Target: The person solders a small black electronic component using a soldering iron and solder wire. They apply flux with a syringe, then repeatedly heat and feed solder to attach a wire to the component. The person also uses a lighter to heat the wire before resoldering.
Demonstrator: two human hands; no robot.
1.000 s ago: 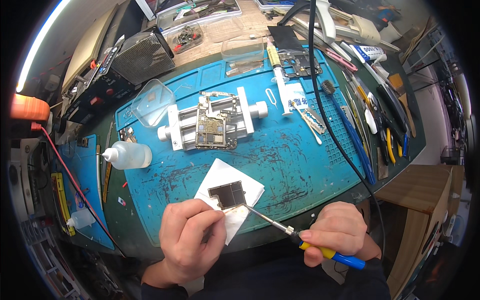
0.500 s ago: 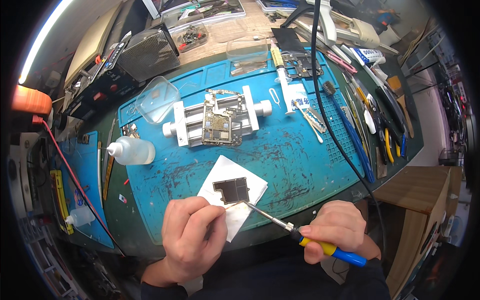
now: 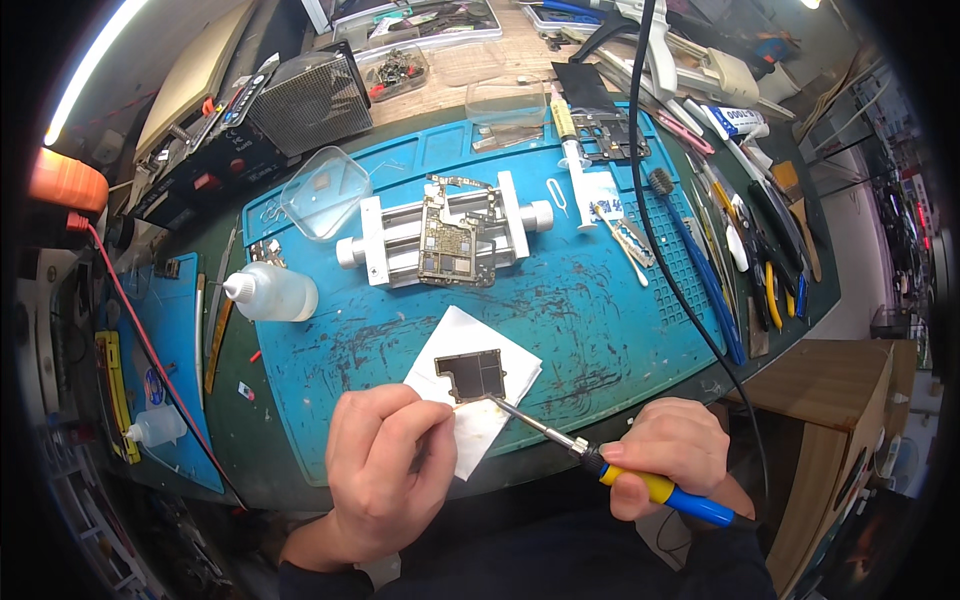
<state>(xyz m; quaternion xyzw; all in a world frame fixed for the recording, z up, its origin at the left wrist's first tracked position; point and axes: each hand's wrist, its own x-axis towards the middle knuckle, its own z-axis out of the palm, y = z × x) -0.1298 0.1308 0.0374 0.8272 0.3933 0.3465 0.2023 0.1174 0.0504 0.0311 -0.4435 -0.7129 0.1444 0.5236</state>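
Observation:
A small dark circuit board piece (image 3: 472, 376) with a notched corner lies on a folded white tissue (image 3: 510, 352). My right hand (image 3: 672, 452) is wrapped round the yellow and blue handle of a soldering iron (image 3: 655, 488). The iron's metal tip meets the near edge of the board. From the left, my left hand (image 3: 392, 465) pinches a thin copper-coloured strip (image 3: 470, 402) that runs toward the tip; the part inside the fingers is hidden. Beyond the tissue, a metal clamp holder (image 3: 378, 240) carries a larger phone circuit board (image 3: 450, 240).
A white squeeze bottle (image 3: 275, 292) stands left on the blue mat (image 3: 340, 400). Behind it is a clear plastic box (image 3: 325, 195). A syringe (image 3: 572, 150), a cotton swab (image 3: 636, 265) and a blue brush (image 3: 695, 245) lie right. A black cable (image 3: 665, 250) crosses the mat's right side.
The whole view has shifted slightly, with the bench objects appearing a little to the right. Both hands keep their grips, and the iron's tip stays at the board's near edge.

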